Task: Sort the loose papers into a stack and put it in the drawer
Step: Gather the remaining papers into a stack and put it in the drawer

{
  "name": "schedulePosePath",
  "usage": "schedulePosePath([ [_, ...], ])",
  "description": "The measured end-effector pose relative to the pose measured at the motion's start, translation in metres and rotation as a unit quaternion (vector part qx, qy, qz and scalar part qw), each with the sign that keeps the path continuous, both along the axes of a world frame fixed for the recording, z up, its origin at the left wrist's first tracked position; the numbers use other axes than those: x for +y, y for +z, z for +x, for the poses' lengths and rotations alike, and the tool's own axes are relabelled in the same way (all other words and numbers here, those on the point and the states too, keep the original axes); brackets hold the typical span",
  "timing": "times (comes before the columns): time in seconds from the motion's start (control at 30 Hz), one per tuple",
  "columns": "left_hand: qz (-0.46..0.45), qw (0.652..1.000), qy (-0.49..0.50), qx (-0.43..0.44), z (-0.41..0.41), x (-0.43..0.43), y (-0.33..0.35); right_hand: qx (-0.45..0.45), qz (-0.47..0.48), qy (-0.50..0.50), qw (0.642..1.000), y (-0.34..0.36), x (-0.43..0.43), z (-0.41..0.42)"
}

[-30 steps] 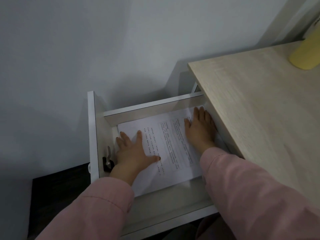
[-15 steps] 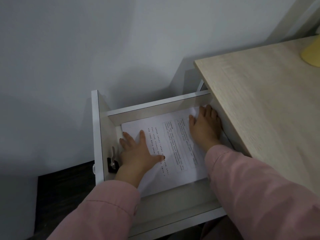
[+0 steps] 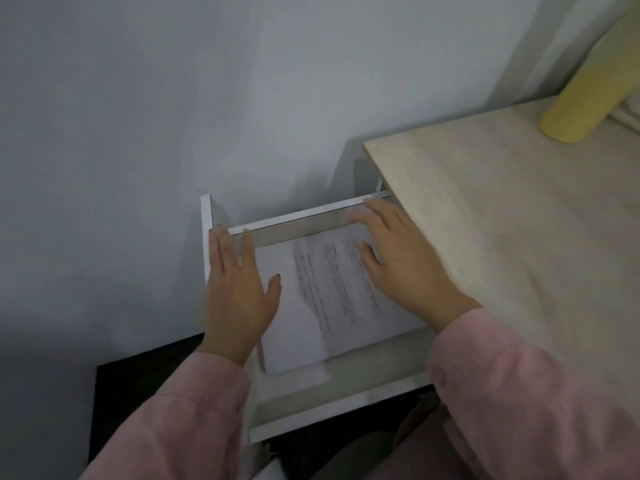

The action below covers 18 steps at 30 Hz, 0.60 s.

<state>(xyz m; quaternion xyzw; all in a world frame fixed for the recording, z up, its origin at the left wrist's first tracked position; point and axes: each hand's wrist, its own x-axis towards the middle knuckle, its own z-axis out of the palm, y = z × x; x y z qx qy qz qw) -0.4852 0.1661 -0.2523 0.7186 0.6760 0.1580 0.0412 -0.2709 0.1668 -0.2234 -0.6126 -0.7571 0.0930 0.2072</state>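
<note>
Risen off the stack (image 3: 341,306), left hand (image 3: 239,299) and right hand (image 3: 405,268) hover flat.

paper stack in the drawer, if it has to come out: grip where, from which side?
Probably the near edge of the paper stack, from the person's side. It lies flat, and bare drawer floor shows only along that edge; the far edge hugs the drawer's wall and the desk crowds the right end.

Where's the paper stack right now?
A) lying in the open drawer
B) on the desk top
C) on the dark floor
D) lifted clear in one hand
A: the paper stack lies flat on the floor of the open drawer, between the left hand and the right hand.
</note>
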Motion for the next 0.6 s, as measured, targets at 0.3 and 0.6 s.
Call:
schedulePosePath([
  [0.3, -0.153, 0.939, 0.172, -0.255, -0.007, -0.031, 0.032, -0.027, -0.099, -0.128, 0.987, 0.019, -0.080, 0.076],
  [0.6, -0.169, 0.920, 0.121, -0.332, 0.018, -0.030, 0.045, -0.028, -0.079, -0.160, 0.984, 0.014, -0.120, 0.110],
])
